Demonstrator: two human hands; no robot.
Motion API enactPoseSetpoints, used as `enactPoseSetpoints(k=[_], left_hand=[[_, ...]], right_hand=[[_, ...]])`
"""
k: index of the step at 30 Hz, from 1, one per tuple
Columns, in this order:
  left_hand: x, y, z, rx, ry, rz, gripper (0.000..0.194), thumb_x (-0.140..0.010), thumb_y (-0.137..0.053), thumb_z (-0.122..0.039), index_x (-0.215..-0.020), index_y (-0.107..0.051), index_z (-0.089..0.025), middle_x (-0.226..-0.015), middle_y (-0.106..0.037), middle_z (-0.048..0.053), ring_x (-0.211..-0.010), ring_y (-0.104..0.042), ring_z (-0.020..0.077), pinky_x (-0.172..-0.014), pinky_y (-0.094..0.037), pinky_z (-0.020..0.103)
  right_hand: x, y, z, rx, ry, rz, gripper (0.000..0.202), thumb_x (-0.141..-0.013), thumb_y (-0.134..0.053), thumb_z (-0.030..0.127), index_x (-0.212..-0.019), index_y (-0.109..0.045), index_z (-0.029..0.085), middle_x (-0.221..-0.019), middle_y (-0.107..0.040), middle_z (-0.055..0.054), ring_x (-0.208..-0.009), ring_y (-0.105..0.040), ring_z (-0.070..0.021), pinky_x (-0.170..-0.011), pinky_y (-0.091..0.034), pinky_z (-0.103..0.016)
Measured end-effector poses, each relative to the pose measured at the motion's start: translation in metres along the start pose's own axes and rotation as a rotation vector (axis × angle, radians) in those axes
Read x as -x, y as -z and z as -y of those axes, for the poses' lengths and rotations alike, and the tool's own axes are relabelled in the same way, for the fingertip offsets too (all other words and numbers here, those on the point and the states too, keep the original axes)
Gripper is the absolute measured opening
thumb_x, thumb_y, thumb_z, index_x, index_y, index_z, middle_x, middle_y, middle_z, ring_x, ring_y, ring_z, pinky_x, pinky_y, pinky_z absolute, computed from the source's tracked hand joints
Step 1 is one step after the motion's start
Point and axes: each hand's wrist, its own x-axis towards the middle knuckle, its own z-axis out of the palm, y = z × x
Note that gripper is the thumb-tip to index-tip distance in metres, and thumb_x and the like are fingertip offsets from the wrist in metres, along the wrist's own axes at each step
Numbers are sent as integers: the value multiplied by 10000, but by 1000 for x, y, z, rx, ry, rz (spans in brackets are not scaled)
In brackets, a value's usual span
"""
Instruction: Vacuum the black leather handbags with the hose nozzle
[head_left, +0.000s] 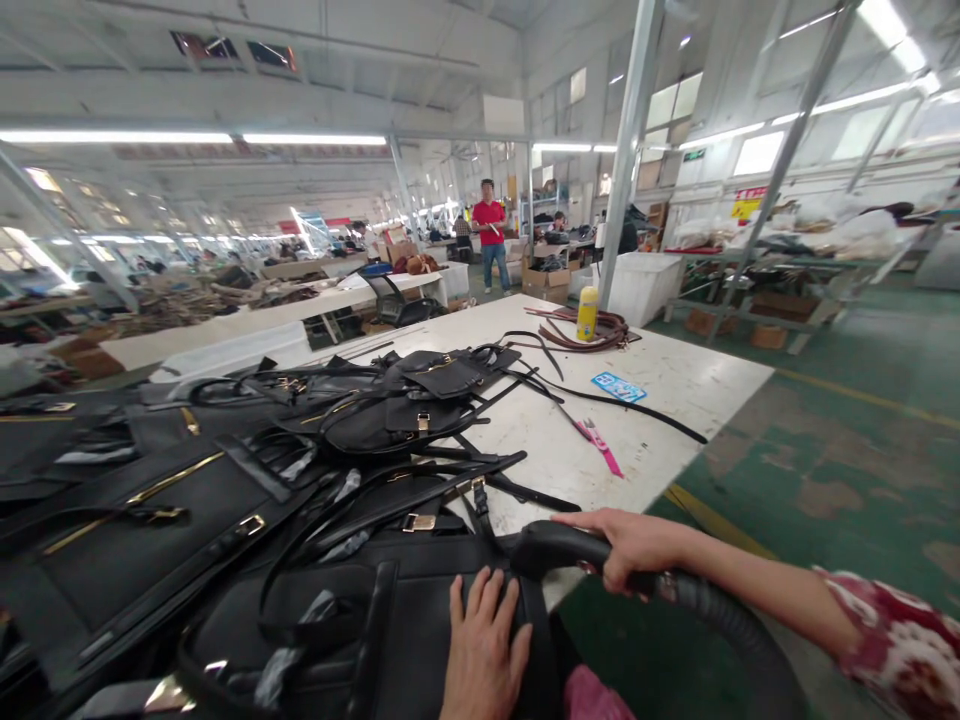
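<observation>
In the head view, the left hand (486,640) lies flat, grasping nothing, on a smooth black leather-like bag (416,610) on the white table (675,372); the right hand (630,548) grips a curved black plastic nozzle (555,546). The bag seems soft, best steadied by its panel; the nozzle, stiff, by its neck.

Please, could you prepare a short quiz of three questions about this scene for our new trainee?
1. What does the right-hand grip hold?
2. True or false: the yellow bottle stands upright.
3. Choose: the left-hand grip rests on (a) the blue card, (b) a black bag, (c) the brown straps.

Key:
1. A black handle joined to a dark hose.
2. True.
3. b
</observation>
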Motion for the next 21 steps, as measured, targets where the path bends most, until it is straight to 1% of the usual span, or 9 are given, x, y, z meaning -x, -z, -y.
enactPoseSetpoints(k=[2,4,6,8,11,13,15,18,21], left_hand=[[-1,2,-1,10,10,13,409,-835,-422,-324,-1241,-433,-276,-1209,-544,33,-1140,-443,237,-946,-321,495],[-1,2,-2,24,19,24,411,-838,-416,-315,-1247,-425,-274,-1214,-540,37,-1144,-441,238,-947,-324,506],[-1,3,-2,51,24,34,413,-840,-412,-319,-1251,-419,-275,-1217,-539,39,-1139,-448,241,-942,-336,515],[-2,4,-2,98,33,50,416,-840,-411,-328,-1253,-416,-283,-1220,-539,39,-1138,-453,246,-939,-346,524],[-3,13,-4,213,114,97,400,-828,-430,-349,-1224,-450,-297,-1218,-543,38,-1149,-449,259,-960,-327,553],[-5,20,-8,304,190,126,389,-814,-449,-370,-1195,-482,-297,-1218,-544,41,-1156,-444,266,-984,-293,576],[-5,26,-12,378,238,145,394,-804,-463,-381,-1188,-489,-293,-1225,-538,46,-1164,-437,270,-1001,-261,593],[-1,27,-13,438,254,160,390,-800,-472,-352,-1184,-489,-284,-1227,-530,51,-1179,-420,266,-1014,-235,598],[1,28,1,440,243,147,367,-820,-397,-203,-1173,-492,-243,-1198,-533,67,-1165,-429,215,-1034,-250,530]], right_hand=[[-14,-1,9,51,16,-18,955,-510,-599,46,-1348,-244,335,-675,-550,61,-419,-526,-107,-365,-437,-190],[-21,-2,17,109,46,-65,931,-515,-598,48,-1340,-270,327,-659,-542,70,-417,-512,-93,-368,-411,-165],[-19,-1,24,159,73,-102,910,-509,-597,41,-1330,-306,305,-658,-544,73,-426,-502,-82,-373,-386,-144],[-10,2,29,188,80,-94,897,-501,-590,31,-1319,-337,296,-664,-553,75,-430,-500,-80,-372,-374,-138],[-2,1,30,210,73,-48,874,-490,-575,24,-1297,-381,299,-607,-533,90,-406,-488,-83,-345,-348,-136],[-8,-6,30,221,82,-42,879,-489,-563,28,-1304,-371,296,-576,-515,99,-388,-475,-84,-330,-334,-136],[-21,-18,32,232,117,-60,887,-488,-555,34,-1314,-356,285,-582,-522,99,-385,-468,-81,-337,-336,-141],[-39,-40,37,245,209,-177,862,-496,-547,43,-1311,-370,259,-682,-577,72,-468,-497,-89,-409,-369,-158],[-39,-53,39,225,294,-376,847,-555,-508,76,-1353,-281,242,-970,-602,11,-611,-534,-114,-507,-410,-191]])
